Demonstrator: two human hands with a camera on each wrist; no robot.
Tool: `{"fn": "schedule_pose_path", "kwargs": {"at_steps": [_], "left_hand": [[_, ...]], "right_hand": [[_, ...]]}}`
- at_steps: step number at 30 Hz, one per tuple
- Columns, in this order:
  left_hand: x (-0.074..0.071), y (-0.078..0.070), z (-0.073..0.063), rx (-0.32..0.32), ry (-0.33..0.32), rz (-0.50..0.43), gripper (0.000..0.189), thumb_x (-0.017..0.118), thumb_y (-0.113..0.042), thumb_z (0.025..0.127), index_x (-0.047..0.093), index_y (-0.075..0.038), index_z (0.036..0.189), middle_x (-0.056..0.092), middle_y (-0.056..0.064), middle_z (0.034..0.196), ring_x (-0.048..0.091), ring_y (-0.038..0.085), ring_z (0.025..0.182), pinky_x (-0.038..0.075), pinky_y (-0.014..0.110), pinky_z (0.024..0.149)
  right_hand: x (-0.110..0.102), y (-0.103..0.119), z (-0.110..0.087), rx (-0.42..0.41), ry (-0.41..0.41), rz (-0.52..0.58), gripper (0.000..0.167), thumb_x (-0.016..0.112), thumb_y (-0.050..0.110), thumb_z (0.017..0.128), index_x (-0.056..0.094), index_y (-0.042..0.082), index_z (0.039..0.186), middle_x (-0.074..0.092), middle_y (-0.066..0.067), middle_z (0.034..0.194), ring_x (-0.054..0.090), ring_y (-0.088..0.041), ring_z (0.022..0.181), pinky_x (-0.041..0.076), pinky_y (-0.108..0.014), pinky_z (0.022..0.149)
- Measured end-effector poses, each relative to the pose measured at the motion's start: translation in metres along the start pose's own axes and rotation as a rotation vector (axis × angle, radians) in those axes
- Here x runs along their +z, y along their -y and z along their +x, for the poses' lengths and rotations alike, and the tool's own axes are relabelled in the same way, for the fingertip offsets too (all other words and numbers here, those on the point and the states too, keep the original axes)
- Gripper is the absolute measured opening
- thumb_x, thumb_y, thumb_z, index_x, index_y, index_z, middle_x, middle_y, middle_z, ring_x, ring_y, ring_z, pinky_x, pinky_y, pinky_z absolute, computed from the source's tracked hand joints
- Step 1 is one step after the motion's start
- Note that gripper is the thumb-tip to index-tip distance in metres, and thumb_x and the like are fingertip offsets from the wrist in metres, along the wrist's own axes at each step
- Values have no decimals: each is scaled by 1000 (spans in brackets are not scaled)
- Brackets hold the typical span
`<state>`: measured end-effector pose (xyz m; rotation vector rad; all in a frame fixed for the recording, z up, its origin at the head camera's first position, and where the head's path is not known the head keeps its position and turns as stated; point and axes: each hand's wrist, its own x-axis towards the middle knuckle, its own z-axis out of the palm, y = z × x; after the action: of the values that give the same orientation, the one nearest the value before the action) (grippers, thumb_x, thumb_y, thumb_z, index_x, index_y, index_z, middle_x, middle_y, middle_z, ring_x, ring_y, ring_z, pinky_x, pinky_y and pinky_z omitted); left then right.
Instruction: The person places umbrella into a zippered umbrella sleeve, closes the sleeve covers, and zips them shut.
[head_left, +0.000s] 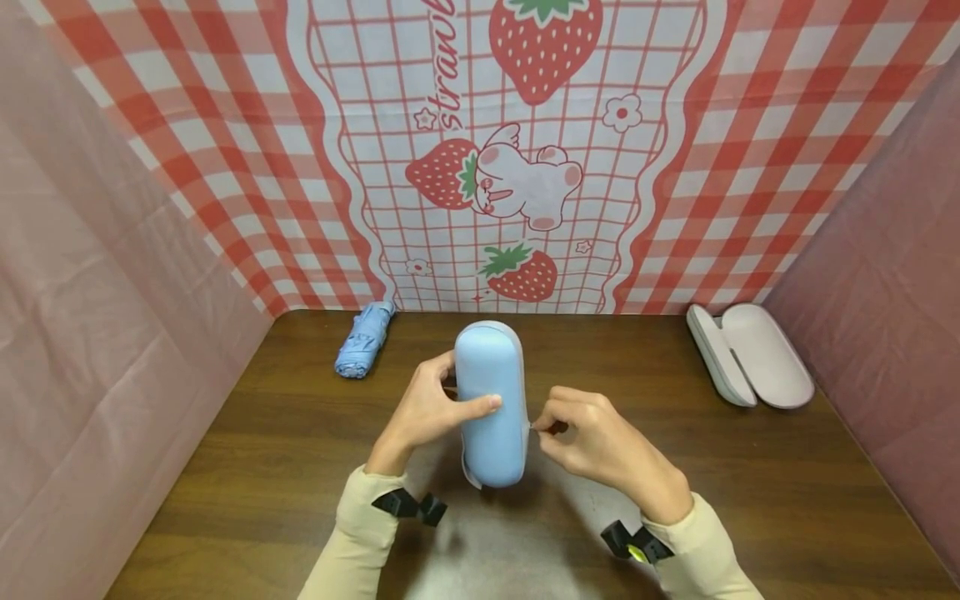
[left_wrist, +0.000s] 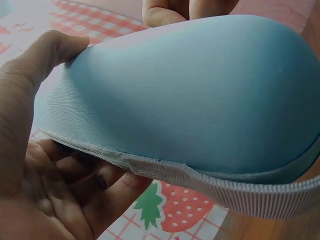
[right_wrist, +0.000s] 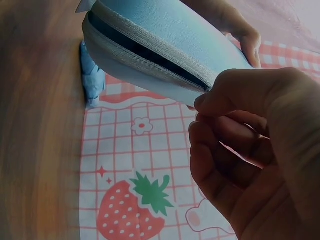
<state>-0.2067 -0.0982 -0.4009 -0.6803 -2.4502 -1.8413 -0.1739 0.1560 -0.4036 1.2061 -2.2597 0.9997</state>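
Observation:
A light blue zippered case [head_left: 491,358] is held on end above the wooden table. My left hand [head_left: 427,408] grips it from the left, thumb across its front and fingers behind. My right hand [head_left: 592,433] pinches the zipper pull at the case's right edge; the fingertips mostly hide the pull. In the right wrist view, the grey zipper [right_wrist: 150,57] is parted between the case's end and those fingertips, showing a dark gap. A ribbed grey strap [left_wrist: 250,200] runs along the opposite edge in the left wrist view.
A folded light blue umbrella [head_left: 363,342] lies at the table's back left. At the back right, a pale glasses case [head_left: 768,354] lies with its lid open. Behind the table hangs a strawberry-print cloth [head_left: 525,167], with pink cloth [head_left: 112,275] at the sides.

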Motion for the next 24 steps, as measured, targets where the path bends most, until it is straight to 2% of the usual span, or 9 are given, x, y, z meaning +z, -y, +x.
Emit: {"fn": "schedule_pose_path", "kwargs": {"at_steps": [10,24], "left_hand": [[-1,0,0,26,-24,-48,53,86,-30,80,68,-6,124,74,14,109,72,20,90,60,42,78],[-1,0,0,21,-39,-68,52,85,-30,81,68,-4,123,74,15,108,72,20,89,60,41,78]], "right_hand": [[0,4,0,23,31,10,31,73,-14,72,66,16,77,61,7,78,60,-1,72,51,-10,66],[-2,6,-1,62,69,16,29,73,-14,72,66,15,76,60,8,77,60,0,72,52,-13,65]]}}
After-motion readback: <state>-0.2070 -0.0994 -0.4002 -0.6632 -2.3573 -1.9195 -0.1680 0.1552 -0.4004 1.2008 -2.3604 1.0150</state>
